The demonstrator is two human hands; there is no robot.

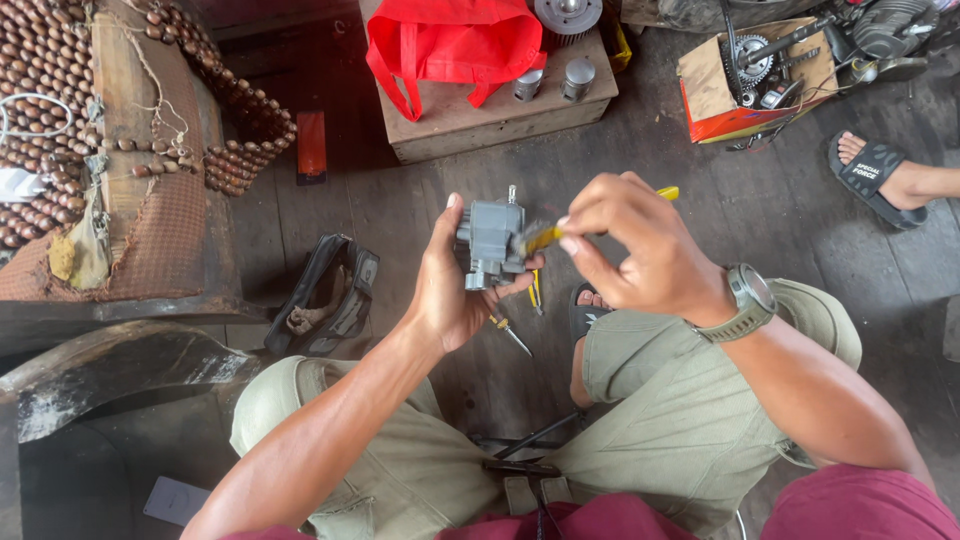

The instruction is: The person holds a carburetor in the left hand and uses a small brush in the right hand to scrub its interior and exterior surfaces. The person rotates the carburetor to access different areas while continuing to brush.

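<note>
A small screwdriver [511, 334] lies below the hands. The grey carburetor [491, 242] is gripped upright by the left hand [448, 290]; a yellow-handled tool [560, 232], level and pointing at it, is pinched by the right hand [640, 250].

Dark wooden plank floor [720, 200] carries everything. A low wooden block [480, 118] stands on it at the top, with a red bag [450, 40] and two small metal cylinders [553, 80] on top. To the right lies an open cardboard box [745, 85] of metal parts. Left of the block lies an orange packet [311, 145]; nearer, a black pouch [325, 295] and a small screwdriver [510, 335] rest on the planks
</note>
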